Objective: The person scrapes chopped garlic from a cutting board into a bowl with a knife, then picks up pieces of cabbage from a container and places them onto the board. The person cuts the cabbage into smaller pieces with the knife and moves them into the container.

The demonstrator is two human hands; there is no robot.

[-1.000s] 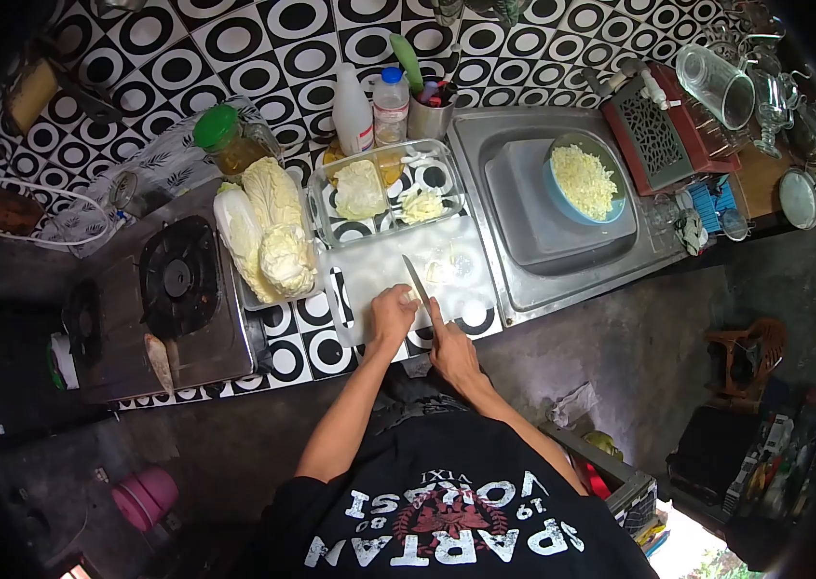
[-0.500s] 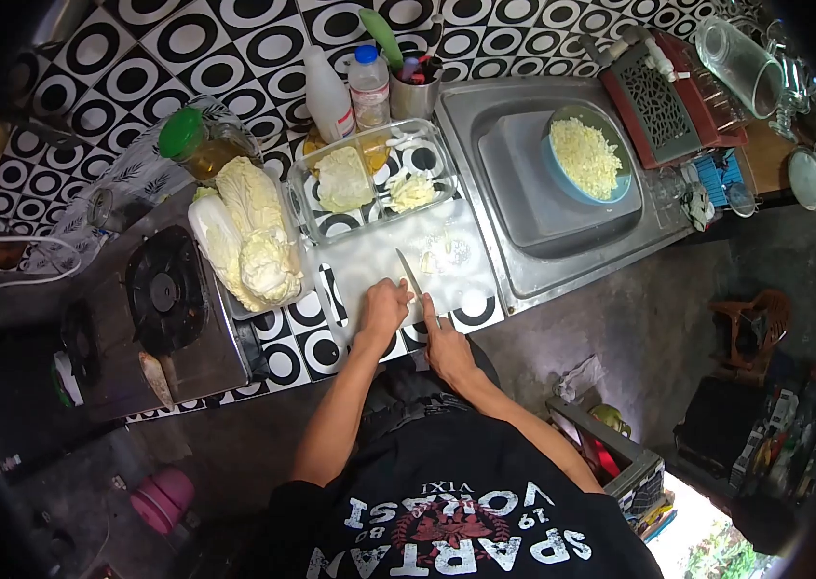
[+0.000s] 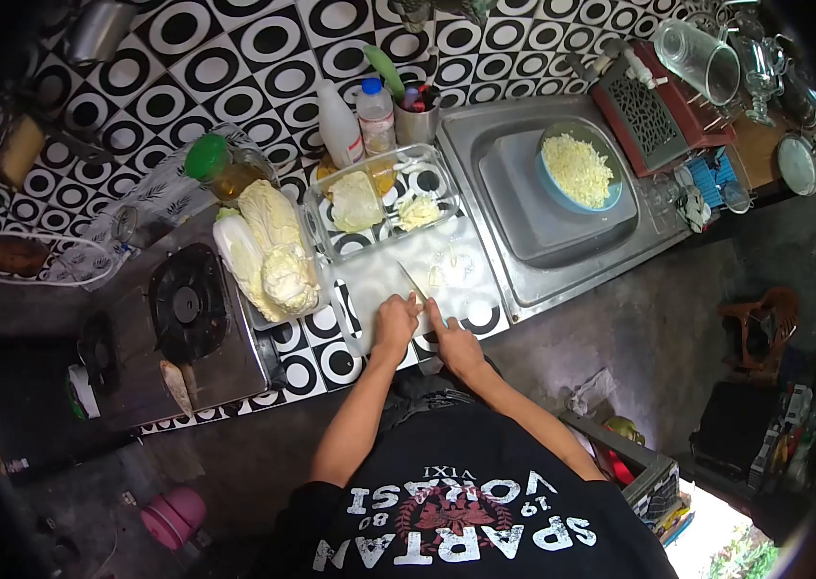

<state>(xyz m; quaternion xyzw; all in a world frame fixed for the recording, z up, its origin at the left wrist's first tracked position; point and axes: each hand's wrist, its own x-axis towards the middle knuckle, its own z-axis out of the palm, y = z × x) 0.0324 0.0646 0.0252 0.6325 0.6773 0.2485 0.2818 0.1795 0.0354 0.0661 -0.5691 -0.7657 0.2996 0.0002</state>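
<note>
My right hand (image 3: 456, 344) is wrapped round the handle of a knife (image 3: 415, 282), its blade pointing up and left over a pale translucent cutting board (image 3: 374, 280). Beside the blade, my left hand (image 3: 395, 326) is closed with curled fingers. Whatever its fingertips press on is mostly hidden. Small pale scraps (image 3: 447, 265) lie on the board right of the blade. Behind the board, a clear divided container (image 3: 384, 241) holds a pale leafy piece (image 3: 356, 203) on its left and chopped pale bits (image 3: 419, 209) on its right.
Napa cabbages (image 3: 268, 246) fill a tray at the left, near a gas stove (image 3: 225, 362). A blue bowl (image 3: 548, 183) of chopped cabbage stands in the sink (image 3: 524, 236). Bottles (image 3: 338, 125) and a green-lidded jar (image 3: 234, 166) line the wall. A dish rack (image 3: 641, 116) is at right.
The whole view has shifted, so the counter appears slightly lower. Both hands stay close together at the board's near edge, with the knife tilted a little more to the left.
</note>
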